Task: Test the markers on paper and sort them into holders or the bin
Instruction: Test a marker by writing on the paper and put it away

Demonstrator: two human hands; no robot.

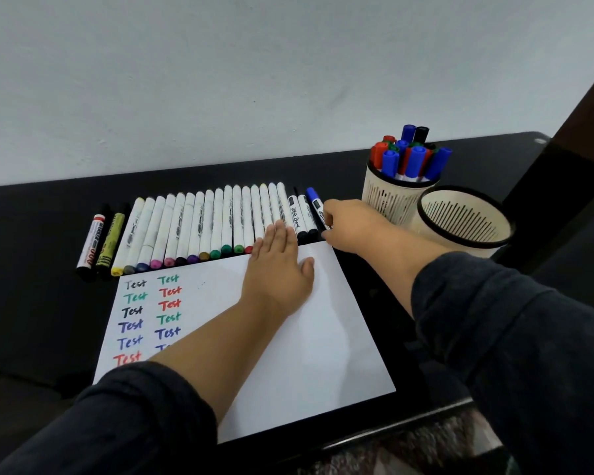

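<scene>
A home or office desk: black table against plain white wall.

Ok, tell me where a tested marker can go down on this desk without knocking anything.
Bare tabletop lies left of the paper, below the red marker. The paper's right half is blank, beyond the left hand. The near holder looks empty. Crowded: the marker row, the full holder, and around the right hand.

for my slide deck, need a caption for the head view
Left hand steadies the paper; right hand picks up a blue marker.
</scene>
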